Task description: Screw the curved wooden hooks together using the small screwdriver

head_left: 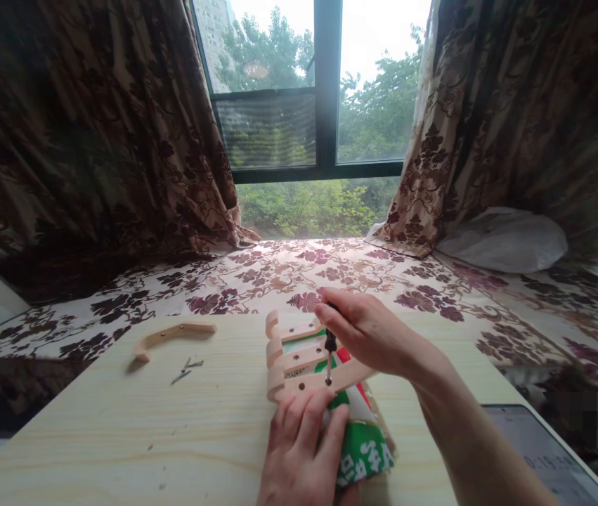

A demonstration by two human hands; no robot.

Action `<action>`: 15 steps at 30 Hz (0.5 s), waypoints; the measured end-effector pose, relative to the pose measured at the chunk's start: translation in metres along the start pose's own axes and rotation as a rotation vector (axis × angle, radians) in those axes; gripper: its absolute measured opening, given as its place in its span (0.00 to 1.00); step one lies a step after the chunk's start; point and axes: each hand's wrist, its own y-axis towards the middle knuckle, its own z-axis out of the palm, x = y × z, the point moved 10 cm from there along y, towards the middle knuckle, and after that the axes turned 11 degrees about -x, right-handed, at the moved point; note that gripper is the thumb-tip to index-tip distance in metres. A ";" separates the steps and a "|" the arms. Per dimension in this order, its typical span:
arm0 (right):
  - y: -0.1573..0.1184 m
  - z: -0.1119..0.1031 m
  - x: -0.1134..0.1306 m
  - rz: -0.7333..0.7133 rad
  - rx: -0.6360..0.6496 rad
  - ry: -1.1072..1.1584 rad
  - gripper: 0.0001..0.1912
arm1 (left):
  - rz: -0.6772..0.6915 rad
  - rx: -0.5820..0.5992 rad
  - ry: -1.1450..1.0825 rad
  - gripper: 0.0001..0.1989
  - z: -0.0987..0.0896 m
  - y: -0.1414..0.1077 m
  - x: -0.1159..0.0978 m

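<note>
My right hand [367, 327] is closed around the dark handle of a screwdriver [331, 342], held nearly upright. Its metal shaft ends at a hole with a screw in the nearest bar of a pale wooden assembly [289, 384]. Several bars with dark holes run side by side, with rounded ends at the left. My left hand [303, 446] presses its fingertips on the near edge of this assembly, and its thumb side rests by a green, white and red packet [365, 450]. That packet lies under the bars.
A curved wooden piece [175, 335] and several loose screws [187, 370] lie on the pale wooden table [119, 436], left of the assembly. A phone-like screen [535, 450] sits at the right edge. Behind are a floral cloth [309, 270], curtains [119, 140] and a white bag-like bundle [504, 239].
</note>
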 end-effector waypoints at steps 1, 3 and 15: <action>0.000 0.000 0.002 -0.006 0.000 -0.002 0.13 | 0.023 0.004 0.016 0.19 -0.002 0.002 -0.001; 0.000 0.002 0.004 -0.012 0.003 -0.009 0.13 | 0.038 -0.014 0.052 0.19 -0.009 0.005 0.001; -0.001 0.011 0.023 -0.097 -0.004 -0.067 0.15 | 0.168 0.067 0.199 0.12 -0.006 0.002 -0.008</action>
